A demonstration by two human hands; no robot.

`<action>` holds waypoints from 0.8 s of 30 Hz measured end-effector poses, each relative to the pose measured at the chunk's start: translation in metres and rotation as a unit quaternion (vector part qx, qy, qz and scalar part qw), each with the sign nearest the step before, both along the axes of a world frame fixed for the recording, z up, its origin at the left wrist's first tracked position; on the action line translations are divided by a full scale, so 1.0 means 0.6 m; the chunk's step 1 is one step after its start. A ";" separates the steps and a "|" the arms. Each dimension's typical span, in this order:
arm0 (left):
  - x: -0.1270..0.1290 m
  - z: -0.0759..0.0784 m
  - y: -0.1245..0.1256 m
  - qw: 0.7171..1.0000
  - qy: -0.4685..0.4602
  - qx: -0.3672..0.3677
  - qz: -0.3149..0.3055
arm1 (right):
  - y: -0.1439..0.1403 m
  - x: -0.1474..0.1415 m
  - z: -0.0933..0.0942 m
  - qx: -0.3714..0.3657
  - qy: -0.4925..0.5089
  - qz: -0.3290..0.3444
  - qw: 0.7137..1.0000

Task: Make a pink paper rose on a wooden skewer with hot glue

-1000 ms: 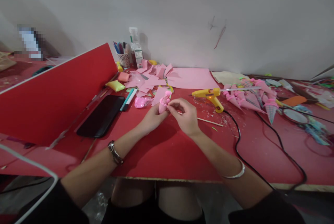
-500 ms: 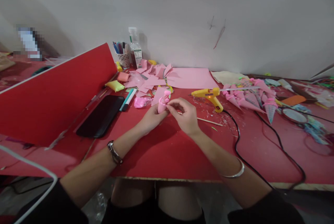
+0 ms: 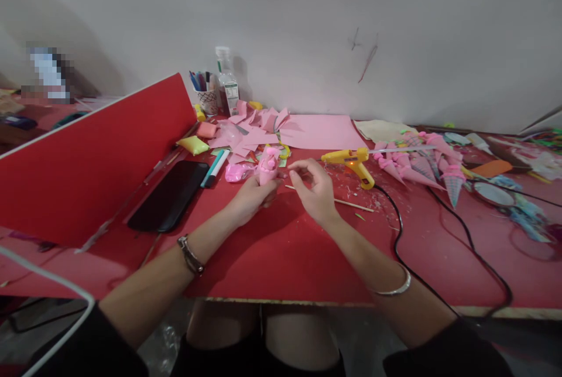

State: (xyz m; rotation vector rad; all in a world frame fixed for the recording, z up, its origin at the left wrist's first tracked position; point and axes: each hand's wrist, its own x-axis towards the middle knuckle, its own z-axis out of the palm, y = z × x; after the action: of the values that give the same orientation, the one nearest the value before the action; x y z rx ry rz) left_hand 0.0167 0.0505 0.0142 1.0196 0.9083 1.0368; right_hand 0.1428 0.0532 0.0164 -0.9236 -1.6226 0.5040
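Observation:
My left hand [image 3: 253, 198] is wrapped round the lower part of a small pink paper cone [image 3: 266, 174], held upright over the red table. Soft pink clay lumps [image 3: 271, 157] top the cone. My right hand [image 3: 315, 188] is a little to the right of the cone, apart from it. Its fingers are curved, with a gap between thumb and forefinger, and no object shows between them. A thin wooden stick [image 3: 351, 205] lies on the table by the right hand. Left of the cone is a shiny pink packet [image 3: 237, 172].
A yellow glue gun [image 3: 351, 160] with a lit light and black cord lies to the right. Beyond it sits a pile of pink cones [image 3: 417, 166]. A black phone [image 3: 171, 195], markers [image 3: 215, 167] and a red board [image 3: 100, 154] are on the left. Pink paper scraps [image 3: 259, 125] lie behind.
My right hand has come away from the cone, leaving a gap. My left hand has shifted slightly left and turned the cone more upright.

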 end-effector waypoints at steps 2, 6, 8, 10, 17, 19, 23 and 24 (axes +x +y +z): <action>-0.001 0.001 0.001 1.000 -0.009 -0.009 0.006 | 0.001 0.000 0.001 0.006 -0.033 0.006 0.999; -0.002 0.003 0.001 0.999 -0.024 -0.020 0.007 | 0.000 0.000 0.000 0.008 -0.071 0.021 0.997; -0.002 0.003 0.001 0.999 -0.035 -0.025 0.002 | -0.001 0.000 0.001 0.004 -0.069 0.018 0.997; -0.002 0.004 0.001 0.999 -0.044 -0.028 -0.004 | -0.001 0.001 0.002 0.005 -0.063 0.012 0.998; -0.003 0.007 -0.001 0.998 -0.048 -0.042 -0.024 | -0.004 0.001 0.007 0.022 -0.028 -0.019 0.999; -0.001 0.007 -0.002 0.997 -0.048 -0.048 -0.030 | -0.006 0.000 0.006 0.016 -0.016 -0.020 1.000; 0.002 0.007 -0.005 0.996 -0.041 -0.064 -0.041 | -0.008 -0.004 0.002 -0.001 0.001 -0.011 1.000; 0.002 0.008 -0.005 0.996 -0.035 -0.069 -0.043 | -0.009 -0.005 0.002 -0.011 0.008 -0.005 1.000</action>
State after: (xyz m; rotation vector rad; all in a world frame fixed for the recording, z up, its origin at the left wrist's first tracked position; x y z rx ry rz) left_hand 0.0179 0.0473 0.0189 0.8940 0.8598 0.9177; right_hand 0.1400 0.0480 0.0175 -0.9406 -1.6005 0.5220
